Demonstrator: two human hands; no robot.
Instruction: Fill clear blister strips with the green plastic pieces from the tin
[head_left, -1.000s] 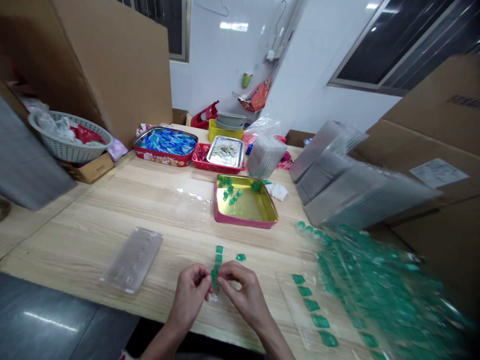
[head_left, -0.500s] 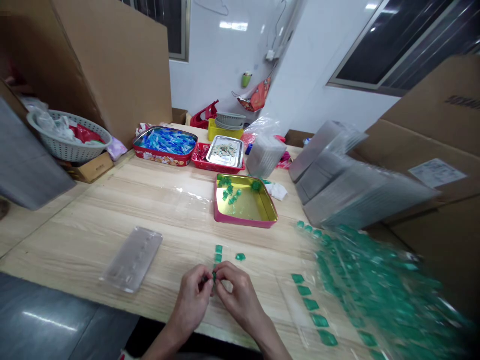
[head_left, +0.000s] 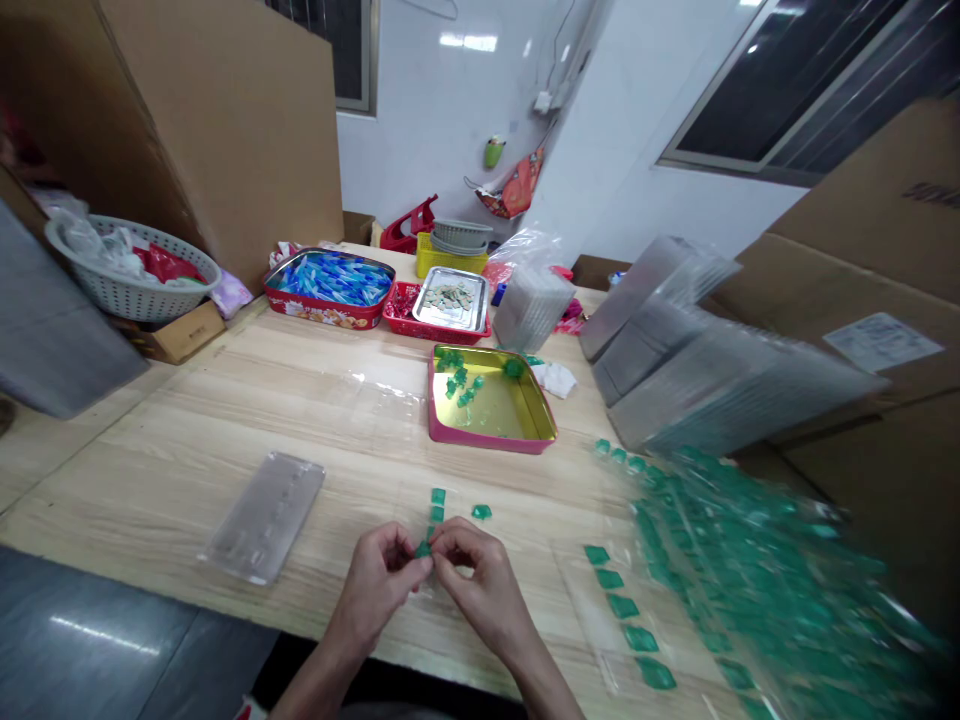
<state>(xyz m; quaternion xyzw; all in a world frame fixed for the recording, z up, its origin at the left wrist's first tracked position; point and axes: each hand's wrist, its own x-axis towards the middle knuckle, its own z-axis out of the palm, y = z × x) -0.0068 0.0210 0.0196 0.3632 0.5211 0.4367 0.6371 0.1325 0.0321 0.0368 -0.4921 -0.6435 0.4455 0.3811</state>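
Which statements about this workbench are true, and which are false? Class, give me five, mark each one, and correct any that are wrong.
1. The left hand has a small green piece at its fingertips. True.
2. The pink-sided tin is filled to the rim. False: a few clusters of green pieces lie in it, and its golden floor shows.
3. One loose green piece lies to the right of the short green row. True.
4. The blue pieces lie in the pink-sided tin. False: they are in the red-sided tin.
5. A clear plastic tray lies left of the hands. True.
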